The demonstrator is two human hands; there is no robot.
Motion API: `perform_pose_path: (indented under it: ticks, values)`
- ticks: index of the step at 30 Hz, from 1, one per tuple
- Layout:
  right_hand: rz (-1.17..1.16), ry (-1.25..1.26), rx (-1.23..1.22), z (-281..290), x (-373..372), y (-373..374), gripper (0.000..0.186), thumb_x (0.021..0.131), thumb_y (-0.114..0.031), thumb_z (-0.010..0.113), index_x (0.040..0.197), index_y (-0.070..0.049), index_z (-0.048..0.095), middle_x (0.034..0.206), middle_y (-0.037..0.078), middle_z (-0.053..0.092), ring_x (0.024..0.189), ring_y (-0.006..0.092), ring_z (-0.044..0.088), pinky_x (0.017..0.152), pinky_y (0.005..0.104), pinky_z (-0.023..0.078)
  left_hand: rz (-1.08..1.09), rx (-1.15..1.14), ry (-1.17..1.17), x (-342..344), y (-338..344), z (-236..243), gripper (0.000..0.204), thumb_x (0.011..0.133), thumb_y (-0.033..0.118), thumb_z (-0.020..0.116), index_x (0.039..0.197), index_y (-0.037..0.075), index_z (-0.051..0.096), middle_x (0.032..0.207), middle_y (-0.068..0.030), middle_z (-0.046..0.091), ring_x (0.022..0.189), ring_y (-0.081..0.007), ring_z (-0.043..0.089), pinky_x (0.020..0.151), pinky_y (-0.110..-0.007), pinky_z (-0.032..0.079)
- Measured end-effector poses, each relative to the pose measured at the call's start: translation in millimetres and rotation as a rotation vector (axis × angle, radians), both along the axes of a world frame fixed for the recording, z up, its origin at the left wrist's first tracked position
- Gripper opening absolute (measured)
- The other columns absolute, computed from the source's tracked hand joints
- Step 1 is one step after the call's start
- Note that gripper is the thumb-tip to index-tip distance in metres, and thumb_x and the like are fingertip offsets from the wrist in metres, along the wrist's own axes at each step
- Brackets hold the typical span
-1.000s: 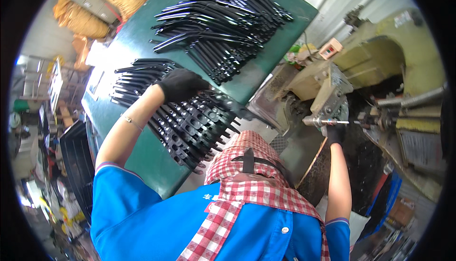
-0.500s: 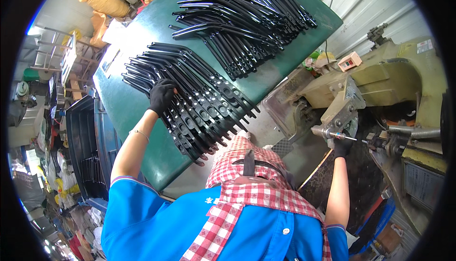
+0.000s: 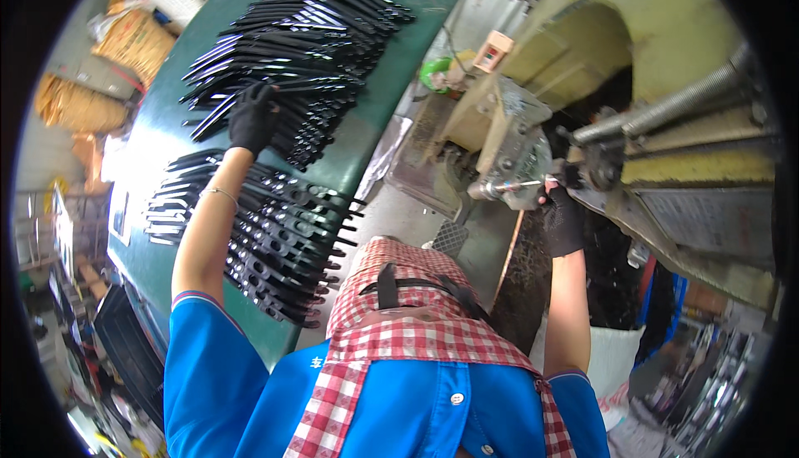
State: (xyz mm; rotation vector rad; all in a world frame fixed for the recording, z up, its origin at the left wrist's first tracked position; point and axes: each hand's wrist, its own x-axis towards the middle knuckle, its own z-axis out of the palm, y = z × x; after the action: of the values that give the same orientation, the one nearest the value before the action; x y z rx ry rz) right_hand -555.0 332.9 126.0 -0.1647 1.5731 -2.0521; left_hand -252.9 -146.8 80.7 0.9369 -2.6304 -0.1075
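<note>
My left hand, in a black glove, reaches over the upper pile of black bent metal tubes. Its fingers are closed on one of these tubes at the pile's near side. Below it, a second row of black tubes with flattened, holed ends lies on the green tabletop, partly behind my forearm. On the right, my right hand is at a machine, with bare fingertips showing from a black glove. These are bent together at the tip of a thin metal rod; anything small between them cannot be made out.
The green table has its edge facing the machine. A large yellow-green machine with a coil spring stands at the right. A red-and-white switch box is beyond the rod. Woven sacks stand at the far left.
My left hand has moved from the row with holed ends to the farther tube pile. My right hand has shifted to the rod's tip. The whole view has turned toward the right.
</note>
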Motion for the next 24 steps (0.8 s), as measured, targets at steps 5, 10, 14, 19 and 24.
perform_pose_path:
  ticks: [5,10,14,19,24]
  values:
    - [0.142,0.13,-0.005,65.2,42.1,-23.9,0.015,0.084,-0.007,0.069,0.094,-0.007,0.058,0.084,0.001,0.057,0.074,0.0136,0.058,0.06,0.0285,0.052,0.072,0.035,-0.152,-26.1,-10.2,-3.9,0.035,0.079,0.02,0.065,0.113,0.019,0.059,0.115,-0.012,0.057,0.109,-0.037,0.054,0.087,-0.045,0.047]
    - [0.055,0.139,0.107,70.1,49.9,-35.3,0.016,0.084,-0.009,0.071,0.094,-0.001,0.061,0.082,0.003,0.059,0.069,0.0141,0.06,0.061,0.0299,0.055,-0.078,0.06,-0.199,-31.4,2.4,-4.6,0.039,0.078,0.018,0.065,0.116,0.018,0.055,0.117,-0.0118,0.057,0.11,-0.0364,0.054,0.089,-0.046,0.046]
    - [0.019,0.21,0.1,49.0,46.4,-12.8,0.033,0.086,-0.013,0.07,0.115,0.0,0.059,0.09,0.004,0.06,0.075,0.0133,0.061,0.064,0.0309,0.057,-0.067,0.094,-0.135,-12.9,-2.3,-21.5,0.035,0.078,0.016,0.066,0.112,0.016,0.056,0.109,-0.0097,0.063,0.105,-0.0331,0.059,0.086,-0.044,0.047]
    - [-0.143,0.608,0.878,-55.0,-38.5,137.4,0.026,0.088,-0.017,0.062,0.111,-0.005,0.06,0.104,0.01,0.065,0.094,0.0237,0.063,0.08,0.0356,0.052,-0.322,-0.061,0.07,2.4,9.3,7.0,0.029,0.08,0.008,0.063,0.107,0.016,0.061,0.101,-0.0081,0.065,0.098,-0.0317,0.061,0.082,-0.041,0.048]
    - [0.128,0.692,1.867,-120.1,-68.5,272.4,0.038,0.083,-0.022,0.059,0.121,-0.016,0.058,0.111,0.023,0.064,0.107,0.0389,0.06,0.089,0.0473,0.048,-0.507,0.086,0.04,-19.9,52.0,61.7,0.03,0.079,0.002,0.058,0.107,0.011,0.061,0.087,-0.0092,0.062,0.085,-0.0314,0.061,0.072,-0.04,0.049]
